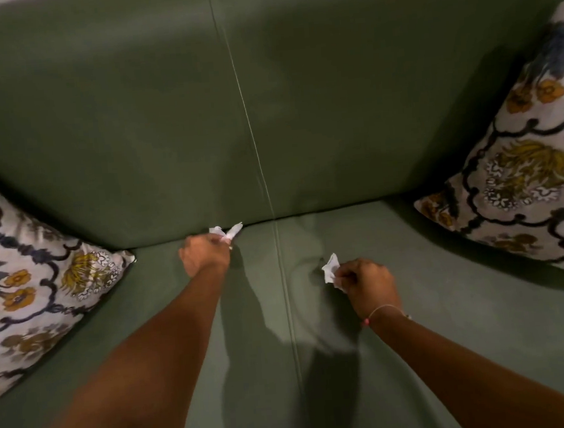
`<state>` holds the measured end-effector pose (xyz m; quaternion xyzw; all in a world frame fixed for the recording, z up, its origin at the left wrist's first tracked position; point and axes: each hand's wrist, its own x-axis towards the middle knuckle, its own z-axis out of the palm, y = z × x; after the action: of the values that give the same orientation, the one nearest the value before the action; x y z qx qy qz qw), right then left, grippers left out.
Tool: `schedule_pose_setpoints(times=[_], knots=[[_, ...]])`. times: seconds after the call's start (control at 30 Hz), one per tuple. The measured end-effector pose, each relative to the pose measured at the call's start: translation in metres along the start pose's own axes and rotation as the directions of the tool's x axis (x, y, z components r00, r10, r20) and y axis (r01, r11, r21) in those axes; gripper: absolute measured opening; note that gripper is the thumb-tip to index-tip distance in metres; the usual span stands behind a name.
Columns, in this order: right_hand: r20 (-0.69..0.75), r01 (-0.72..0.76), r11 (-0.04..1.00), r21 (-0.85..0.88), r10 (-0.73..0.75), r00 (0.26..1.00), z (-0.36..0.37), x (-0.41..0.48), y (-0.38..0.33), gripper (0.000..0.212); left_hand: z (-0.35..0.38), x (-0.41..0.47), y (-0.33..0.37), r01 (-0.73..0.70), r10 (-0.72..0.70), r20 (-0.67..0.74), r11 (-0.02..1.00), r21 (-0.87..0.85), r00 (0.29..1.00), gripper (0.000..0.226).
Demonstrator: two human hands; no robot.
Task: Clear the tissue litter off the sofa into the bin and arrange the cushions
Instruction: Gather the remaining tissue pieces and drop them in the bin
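Both arms out fwd, left hand [204,255] & right hand [367,283] fingers pinched closed.

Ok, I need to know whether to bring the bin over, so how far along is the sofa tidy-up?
Done: no loose tissue shows on the green sofa seat. In hand: the left hand grips one crumpled tissue by the backrest crease, and the right hand grips another tissue piece. Left: binning both, though no bin is in view, and arranging the left cushion and right cushion, which lean in the corners.
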<state>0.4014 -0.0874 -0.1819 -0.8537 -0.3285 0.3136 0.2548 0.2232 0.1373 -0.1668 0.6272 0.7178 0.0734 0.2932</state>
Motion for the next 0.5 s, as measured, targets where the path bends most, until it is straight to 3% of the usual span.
schedule_pose_setpoints(times=[0.1, 0.27, 0.43, 0.5], knots=[[-0.001, -0.009, 1.0, 0.018, 0.009, 1.0, 0.008, -0.007, -0.004, 0.011, -0.002, 0.003, -0.005, 0.039, -0.043, -0.052, 0.996, -0.074, 0.998, 0.029], [-0.054, -0.143, 0.981, 0.13, 0.151, 0.987, 0.028, -0.03, -0.032, 0.009, -0.019, -0.029, -0.037, -0.033, 0.027, -0.035, 0.983, -0.18, 0.999, 0.021], [0.015, -0.132, 0.983, 0.125, 0.132, 0.991, 0.074, -0.068, -0.089, 0.012, -0.071, -0.065, -0.113, -0.004, 0.006, 0.006, 0.952, -0.306, 1.0, 0.034], [0.042, -0.118, 0.986, 0.115, 0.113, 0.993, 0.101, -0.089, -0.118, 0.013, -0.098, -0.077, -0.156, 0.022, -0.017, 0.018, 0.94, -0.341, 1.0, 0.026]])
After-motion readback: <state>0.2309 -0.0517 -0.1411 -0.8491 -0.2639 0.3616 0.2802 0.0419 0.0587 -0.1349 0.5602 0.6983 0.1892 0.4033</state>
